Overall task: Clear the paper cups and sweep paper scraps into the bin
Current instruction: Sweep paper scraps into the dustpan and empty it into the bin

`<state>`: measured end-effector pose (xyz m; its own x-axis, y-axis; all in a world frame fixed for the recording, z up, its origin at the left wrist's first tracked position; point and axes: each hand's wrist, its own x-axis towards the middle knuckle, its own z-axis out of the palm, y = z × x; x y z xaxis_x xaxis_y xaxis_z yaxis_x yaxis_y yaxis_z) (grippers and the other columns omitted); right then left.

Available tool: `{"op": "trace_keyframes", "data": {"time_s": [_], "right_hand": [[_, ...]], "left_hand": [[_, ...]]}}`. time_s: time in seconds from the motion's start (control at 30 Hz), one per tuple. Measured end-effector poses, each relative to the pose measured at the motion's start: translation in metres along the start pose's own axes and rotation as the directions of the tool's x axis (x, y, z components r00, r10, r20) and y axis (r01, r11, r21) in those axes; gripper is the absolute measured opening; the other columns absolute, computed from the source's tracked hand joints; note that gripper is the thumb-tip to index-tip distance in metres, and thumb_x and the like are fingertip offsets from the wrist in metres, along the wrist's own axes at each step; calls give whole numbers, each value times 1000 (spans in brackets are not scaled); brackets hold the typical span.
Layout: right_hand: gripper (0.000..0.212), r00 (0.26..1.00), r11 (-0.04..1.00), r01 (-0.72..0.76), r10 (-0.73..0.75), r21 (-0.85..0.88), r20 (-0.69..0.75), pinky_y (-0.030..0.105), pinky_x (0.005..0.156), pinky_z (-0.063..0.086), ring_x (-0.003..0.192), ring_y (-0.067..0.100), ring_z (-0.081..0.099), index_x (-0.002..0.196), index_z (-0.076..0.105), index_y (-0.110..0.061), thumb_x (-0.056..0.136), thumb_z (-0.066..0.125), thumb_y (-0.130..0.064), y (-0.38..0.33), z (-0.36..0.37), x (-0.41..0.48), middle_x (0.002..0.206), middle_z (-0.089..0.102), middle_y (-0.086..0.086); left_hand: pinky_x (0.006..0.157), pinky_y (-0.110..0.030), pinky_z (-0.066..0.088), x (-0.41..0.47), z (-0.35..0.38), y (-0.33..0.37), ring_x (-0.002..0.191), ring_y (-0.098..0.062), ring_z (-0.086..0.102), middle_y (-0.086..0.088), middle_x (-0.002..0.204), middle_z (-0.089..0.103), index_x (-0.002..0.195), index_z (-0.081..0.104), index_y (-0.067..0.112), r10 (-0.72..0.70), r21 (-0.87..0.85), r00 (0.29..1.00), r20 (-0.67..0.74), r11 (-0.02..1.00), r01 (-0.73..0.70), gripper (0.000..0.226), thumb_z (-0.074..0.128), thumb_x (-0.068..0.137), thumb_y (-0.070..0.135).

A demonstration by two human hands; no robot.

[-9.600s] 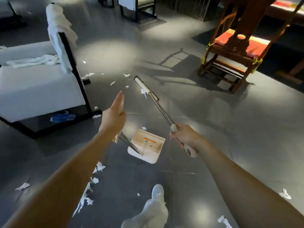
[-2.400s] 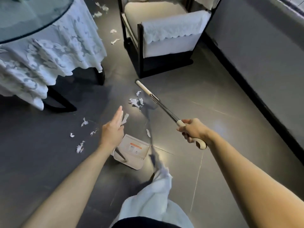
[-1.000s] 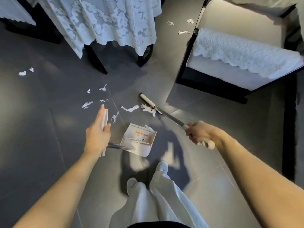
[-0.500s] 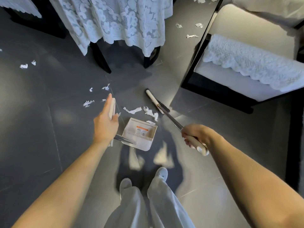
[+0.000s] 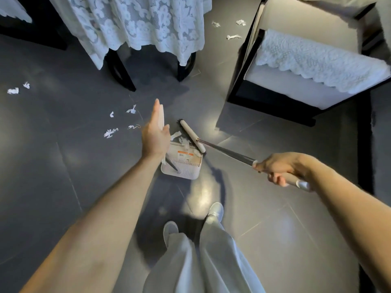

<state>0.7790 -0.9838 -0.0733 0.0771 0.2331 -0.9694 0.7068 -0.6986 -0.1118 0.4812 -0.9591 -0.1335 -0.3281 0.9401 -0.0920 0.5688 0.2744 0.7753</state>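
Dark grey floor tiles (image 5: 63,187) are seen from above, with a table draped in a white lace tablecloth (image 5: 137,24) beyond the hands and a white cushioned armchair (image 5: 306,66) beyond the right hand. The long handle of a white dustpan (image 5: 182,163) is held by the left hand (image 5: 155,136), fingers extended flat along it rather than curled; the pan is set on the floor just beside and below that hand. A broom (image 5: 211,144) is gripped by the right hand (image 5: 281,168), fingers wrapped tight around its pale handle, and its head is laid at the mouth of the pan, where paper scraps (image 5: 186,142) are gathered. More scraps (image 5: 111,133) are scattered on the floor to the left of the left hand, and others (image 5: 232,37) lie further off by the armchair. White trousers and white shoes (image 5: 215,212) are seen below
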Motion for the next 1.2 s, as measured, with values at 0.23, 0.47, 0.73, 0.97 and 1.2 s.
{"op": "trace_keyframes", "data": {"time_s": [0.23, 0.47, 0.73, 0.97, 1.2], "right_hand": [[23, 992, 996, 61, -54, 66, -114, 15, 32, 26, 34, 10, 27, 98, 53, -10, 102, 45, -31, -7, 25, -29, 44, 36, -1], [23, 966, 982, 187, -185, -9, -179, 26, 43, 34, 41, 16, 37, 98, 58, -10, 102, 43, -26, -63, 38, 18, 55, 44, 8], [30, 971, 927, 216, -237, -307, -31, 26, 46, 39, 47, 17, 45, 129, 48, -13, 101, 39, -20, -84, 44, 52, 67, 52, 9], [27, 990, 966, 126, -110, -224, 83, 20, 35, 28, 38, 11, 29, 124, 51, -20, 98, 42, -17, -35, 24, 25, 55, 37, 3], [39, 979, 955, 204, -205, -214, 17, 18, 30, 34, 29, 11, 33, 137, 40, -25, 99, 44, -15, -41, 19, 4, 40, 42, 1]], "left_hand": [[70, 3, 26, -9, -24, -17, 113, -29, 54, -6, 140, 53, 152, 23, 31, -3, 2, 1000, -1, 1000, 3, 74, 52, 91, 0], [76, -2, 27, 1, -31, -30, 116, -24, 54, -4, 140, 53, 152, 27, 25, 66, 79, 997, -33, 995, -63, 74, 54, 88, -2], [88, 10, 18, 8, -29, -29, 124, 17, 32, 29, 137, 37, 149, 33, 23, 69, 16, 997, -36, 997, -69, 72, 56, 86, -4], [95, -40, 51, 5, -32, -26, 115, -25, 60, 33, 134, 32, 150, 27, 36, 50, -3, 998, 48, 999, -50, 74, 51, 91, -2], [92, -7, 31, -29, -55, -44, 124, -9, 46, 41, 130, 33, 147, 26, 45, -37, -23, 999, -6, 999, 36, 68, 49, 95, 8]]}}
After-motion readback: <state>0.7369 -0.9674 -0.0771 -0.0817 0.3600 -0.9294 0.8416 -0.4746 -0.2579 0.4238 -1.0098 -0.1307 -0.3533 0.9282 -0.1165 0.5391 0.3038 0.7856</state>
